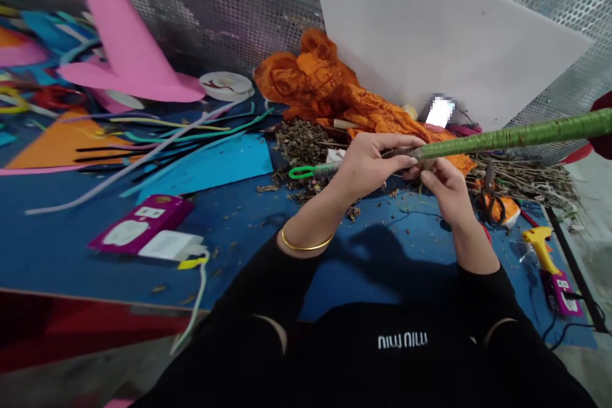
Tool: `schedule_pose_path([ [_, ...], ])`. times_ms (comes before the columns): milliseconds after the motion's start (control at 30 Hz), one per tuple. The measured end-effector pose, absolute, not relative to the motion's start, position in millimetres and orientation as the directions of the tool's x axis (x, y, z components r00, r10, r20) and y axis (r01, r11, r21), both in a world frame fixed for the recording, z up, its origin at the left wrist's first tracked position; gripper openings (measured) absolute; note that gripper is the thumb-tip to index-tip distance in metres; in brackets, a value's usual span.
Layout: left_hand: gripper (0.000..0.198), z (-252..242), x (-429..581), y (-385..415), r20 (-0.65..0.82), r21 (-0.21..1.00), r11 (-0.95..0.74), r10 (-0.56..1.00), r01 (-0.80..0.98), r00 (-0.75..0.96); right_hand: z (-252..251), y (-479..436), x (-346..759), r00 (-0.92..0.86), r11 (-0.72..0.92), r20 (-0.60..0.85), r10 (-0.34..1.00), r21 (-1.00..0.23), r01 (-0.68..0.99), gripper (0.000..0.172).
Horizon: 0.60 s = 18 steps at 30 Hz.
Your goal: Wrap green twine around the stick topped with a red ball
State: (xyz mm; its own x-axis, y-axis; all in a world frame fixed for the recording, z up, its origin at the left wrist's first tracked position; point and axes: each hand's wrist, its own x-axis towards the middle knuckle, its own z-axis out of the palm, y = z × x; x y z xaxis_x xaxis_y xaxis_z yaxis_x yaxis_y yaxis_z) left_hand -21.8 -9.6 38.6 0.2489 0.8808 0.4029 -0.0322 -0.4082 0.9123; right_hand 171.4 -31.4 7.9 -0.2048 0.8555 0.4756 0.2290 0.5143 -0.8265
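A long stick wrapped in shiny green strand crosses in front of me, running off to the right edge. My left hand, with a gold bangle at its wrist, is closed round the stick's left part. Beyond this hand a grey end with a bright green loop pokes out. My right hand is pinched against the underside of the stick, where the green wrapping ends. A thin green strand seems to hang by its fingers; what they pinch is hidden.
Dry plant matter and orange cloth lie behind the hands. Scissors and a yellow glue gun are at right. A purple box, a blue sheet and a pink cone hat lie left. A white board leans behind.
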Motion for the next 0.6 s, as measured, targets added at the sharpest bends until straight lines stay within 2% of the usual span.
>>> schedule_pose_path([
  [67,0.033,37,-21,-6,0.387,0.920,-0.389,0.893,-0.041,0.229,11,-41,167,-0.153,0.517,0.495,0.855,-0.790,0.330,0.037],
  [100,0.033,36,-21,-4,0.384,0.922,-0.384,0.896,-0.048,0.220,12,-45,166,-0.097,0.548,0.560,0.823,-0.737,0.396,0.038],
  [200,0.031,34,-18,-2,0.377,0.926,-0.370,0.897,-0.076,0.231,14,-52,165,0.001,0.688,0.788,0.616,-0.539,0.487,0.036],
  [267,0.029,34,-16,-1,0.371,0.929,-0.360,0.894,-0.090,0.252,11,-51,165,-0.032,0.759,0.832,0.553,-0.488,0.431,0.035],
  [333,0.027,33,-14,-2,0.367,0.930,-0.359,0.890,-0.079,0.272,7,-47,165,-0.087,0.787,0.820,0.565,-0.505,0.354,0.038],
  [400,0.027,32,-12,-2,0.373,0.925,-0.380,0.889,-0.028,0.267,2,-44,167,-0.143,0.795,0.800,0.583,-0.526,0.302,0.040],
  [467,0.028,30,-10,-3,0.377,0.915,-0.401,0.891,0.050,0.254,1,-43,167,-0.196,0.813,0.803,0.562,-0.493,0.311,0.036],
  [533,0.027,27,-9,-2,0.373,0.905,-0.409,0.893,0.113,0.251,2,-44,166,-0.259,0.839,0.832,0.492,-0.373,0.396,0.028],
  [600,0.026,24,-7,-1,0.359,0.902,-0.404,0.897,0.152,0.258,5,-47,163,-0.335,0.848,0.855,0.395,-0.198,0.492,0.024],
])
